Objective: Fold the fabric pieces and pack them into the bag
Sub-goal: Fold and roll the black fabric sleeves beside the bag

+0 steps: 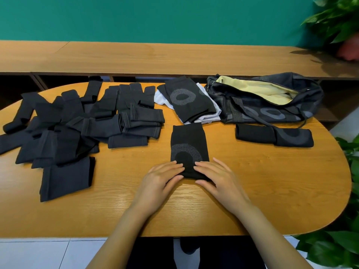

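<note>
Currently in hand: the black fabric piece (189, 148) lies flat on the table (252, 181), its near end under both hands.
Hands: left hand (163, 177) and right hand (215, 175) sit side by side, almost meeting, with straight fingers pressing the cloth and no grip on it.
Fold advice: probably best to lift both near corners together, match them to the far edge, then smooth the crease outward.
Bag: the bag (272, 101) sits beyond the right hand, mouth open.
Unfolded pile: the pile (77, 123) lies left of the left hand.
</note>
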`<state>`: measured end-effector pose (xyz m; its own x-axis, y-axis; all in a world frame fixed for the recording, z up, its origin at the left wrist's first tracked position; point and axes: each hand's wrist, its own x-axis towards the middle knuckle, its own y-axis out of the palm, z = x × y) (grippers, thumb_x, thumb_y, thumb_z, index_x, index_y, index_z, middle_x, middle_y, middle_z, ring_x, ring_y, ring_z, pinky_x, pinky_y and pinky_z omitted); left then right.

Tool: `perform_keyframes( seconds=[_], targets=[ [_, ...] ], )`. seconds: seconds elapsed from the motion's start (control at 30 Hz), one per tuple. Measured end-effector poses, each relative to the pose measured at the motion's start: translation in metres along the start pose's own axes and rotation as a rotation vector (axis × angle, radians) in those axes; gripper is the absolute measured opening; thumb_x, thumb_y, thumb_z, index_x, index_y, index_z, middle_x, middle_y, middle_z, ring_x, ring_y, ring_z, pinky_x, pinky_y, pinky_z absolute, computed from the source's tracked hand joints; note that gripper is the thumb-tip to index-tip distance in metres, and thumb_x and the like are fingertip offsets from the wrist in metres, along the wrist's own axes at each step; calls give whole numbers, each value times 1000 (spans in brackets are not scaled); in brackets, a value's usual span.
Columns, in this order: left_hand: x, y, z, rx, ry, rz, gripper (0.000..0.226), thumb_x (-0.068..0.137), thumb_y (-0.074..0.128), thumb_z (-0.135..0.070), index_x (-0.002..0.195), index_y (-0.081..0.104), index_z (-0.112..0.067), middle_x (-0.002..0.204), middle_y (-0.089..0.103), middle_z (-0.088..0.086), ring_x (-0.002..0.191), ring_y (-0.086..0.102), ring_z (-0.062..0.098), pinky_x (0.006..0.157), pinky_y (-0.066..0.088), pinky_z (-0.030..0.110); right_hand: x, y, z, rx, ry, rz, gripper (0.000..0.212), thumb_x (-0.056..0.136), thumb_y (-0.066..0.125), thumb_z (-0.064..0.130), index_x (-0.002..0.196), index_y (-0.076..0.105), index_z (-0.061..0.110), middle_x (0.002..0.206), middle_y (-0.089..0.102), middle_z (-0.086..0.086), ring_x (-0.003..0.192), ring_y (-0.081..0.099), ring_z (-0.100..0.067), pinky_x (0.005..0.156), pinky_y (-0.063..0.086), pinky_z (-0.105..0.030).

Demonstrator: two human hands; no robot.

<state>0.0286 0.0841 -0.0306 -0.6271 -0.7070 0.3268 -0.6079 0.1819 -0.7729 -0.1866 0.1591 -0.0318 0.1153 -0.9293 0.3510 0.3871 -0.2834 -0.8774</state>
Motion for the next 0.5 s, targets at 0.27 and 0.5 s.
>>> perform_keyframes(
  seconds=[0.27,0.5],
  targets=[
    [-1,-4,-2,-37,-11,-6,45,89,56,-49,128,61,-27,127,63,-12,121,51,1,106,37,30,0,-2,3,103,96,-81,44,98,37,41,126,63,18,123,65,5,118,43,7,111,13,-6],
    [-2,-6,-5,-96,-19,-91,39,92,56,-33,128,62,-21,119,67,-8,112,59,5,98,49,36,-2,-3,2,166,99,-75,44,93,51,42,132,57,22,124,55,16,121,29,14,107,12,-5]
  ],
)
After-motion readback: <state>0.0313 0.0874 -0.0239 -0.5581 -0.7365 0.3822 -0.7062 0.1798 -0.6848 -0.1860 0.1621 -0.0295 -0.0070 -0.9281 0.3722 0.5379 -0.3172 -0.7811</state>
